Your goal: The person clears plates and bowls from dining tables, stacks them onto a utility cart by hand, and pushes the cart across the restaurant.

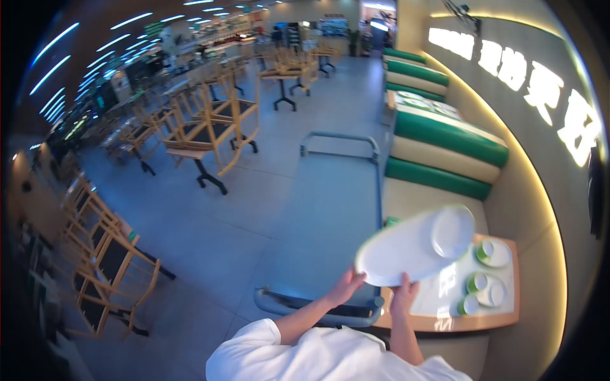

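Observation:
A white oval platter (397, 252) is held up between my two hands, over the gap between the trolley and the booth table. A small round white dish (452, 233) sits at its far right end. My left hand (346, 287) grips the platter's left end, fingers closed on the rim. On the near edge, my right hand (405, 295) is closed, its thumb on top. Beyond the platter, the booth table (438, 309) carries green-and-white cups (476, 282) and small white plates (499, 293). The platter hides part of this tabletop.
A grey flat trolley (330, 216) with a rail at each end stands ahead of me. Green-and-cream booth seats (445, 143) line the right wall, with another set table (426, 103) between them. Tables with upturned chairs (213, 124) stand on the left, more chairs (114, 267) nearer.

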The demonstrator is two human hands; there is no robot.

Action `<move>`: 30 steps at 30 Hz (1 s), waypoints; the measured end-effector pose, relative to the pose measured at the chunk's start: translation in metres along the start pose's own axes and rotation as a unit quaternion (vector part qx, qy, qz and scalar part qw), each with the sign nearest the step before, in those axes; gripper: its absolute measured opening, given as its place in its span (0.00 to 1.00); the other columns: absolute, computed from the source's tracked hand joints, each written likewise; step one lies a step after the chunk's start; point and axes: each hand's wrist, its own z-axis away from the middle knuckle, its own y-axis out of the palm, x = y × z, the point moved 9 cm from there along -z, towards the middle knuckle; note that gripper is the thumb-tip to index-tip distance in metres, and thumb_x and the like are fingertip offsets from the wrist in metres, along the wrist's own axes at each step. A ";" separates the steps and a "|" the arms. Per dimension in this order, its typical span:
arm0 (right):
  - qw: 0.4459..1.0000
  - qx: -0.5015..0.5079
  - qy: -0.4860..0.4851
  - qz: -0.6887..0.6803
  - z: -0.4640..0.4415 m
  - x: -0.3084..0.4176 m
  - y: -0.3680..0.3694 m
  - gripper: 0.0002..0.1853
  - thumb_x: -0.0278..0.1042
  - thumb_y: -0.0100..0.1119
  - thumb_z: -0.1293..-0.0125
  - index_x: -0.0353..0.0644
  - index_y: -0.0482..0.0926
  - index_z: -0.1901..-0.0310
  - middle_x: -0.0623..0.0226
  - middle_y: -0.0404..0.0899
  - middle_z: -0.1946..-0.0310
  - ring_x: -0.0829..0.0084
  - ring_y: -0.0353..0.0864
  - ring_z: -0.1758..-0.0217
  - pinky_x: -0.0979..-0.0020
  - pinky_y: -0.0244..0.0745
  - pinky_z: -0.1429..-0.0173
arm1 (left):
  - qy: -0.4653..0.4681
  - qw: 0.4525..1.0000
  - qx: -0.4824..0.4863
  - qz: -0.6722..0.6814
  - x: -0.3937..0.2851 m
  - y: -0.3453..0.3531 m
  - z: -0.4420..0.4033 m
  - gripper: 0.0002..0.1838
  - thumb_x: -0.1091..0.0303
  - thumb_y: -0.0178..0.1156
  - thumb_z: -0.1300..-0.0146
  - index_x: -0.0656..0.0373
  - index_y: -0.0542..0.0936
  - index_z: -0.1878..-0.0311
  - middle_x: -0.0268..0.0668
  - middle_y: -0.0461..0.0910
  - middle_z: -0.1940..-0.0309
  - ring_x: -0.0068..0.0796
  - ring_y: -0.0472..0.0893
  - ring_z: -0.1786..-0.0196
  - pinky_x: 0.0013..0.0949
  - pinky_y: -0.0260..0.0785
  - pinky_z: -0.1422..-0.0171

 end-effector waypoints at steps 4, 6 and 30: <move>0.978 0.147 -0.055 0.139 0.034 0.020 0.055 0.25 0.46 0.58 0.21 0.31 0.69 0.38 0.58 0.81 0.53 0.69 0.85 0.55 0.65 0.86 0.54 | 0.022 0.982 -0.169 -0.082 -0.014 -0.044 0.018 0.30 0.48 0.45 0.17 0.73 0.80 0.47 0.49 0.85 0.55 0.36 0.82 0.53 0.44 0.73 0.48; 0.911 0.329 -0.176 0.177 0.015 0.003 0.035 0.34 0.59 0.52 0.21 0.35 0.65 0.30 0.56 0.80 0.47 0.66 0.86 0.56 0.62 0.86 0.54 | 0.005 0.966 -0.207 0.153 0.028 -0.090 0.018 0.28 0.51 0.53 0.20 0.68 0.73 0.33 0.45 0.81 0.41 0.34 0.79 0.37 0.41 0.70 0.30; 0.619 0.388 -0.148 0.667 0.028 -0.088 0.095 0.31 0.64 0.61 0.32 0.49 0.83 0.38 0.60 0.79 0.34 0.56 0.72 0.26 0.45 0.57 0.21 | -0.245 0.945 -0.155 -0.152 0.101 -0.301 0.012 0.27 0.52 0.48 0.19 0.71 0.79 0.42 0.45 0.84 0.53 0.40 0.87 0.55 0.47 0.86 0.62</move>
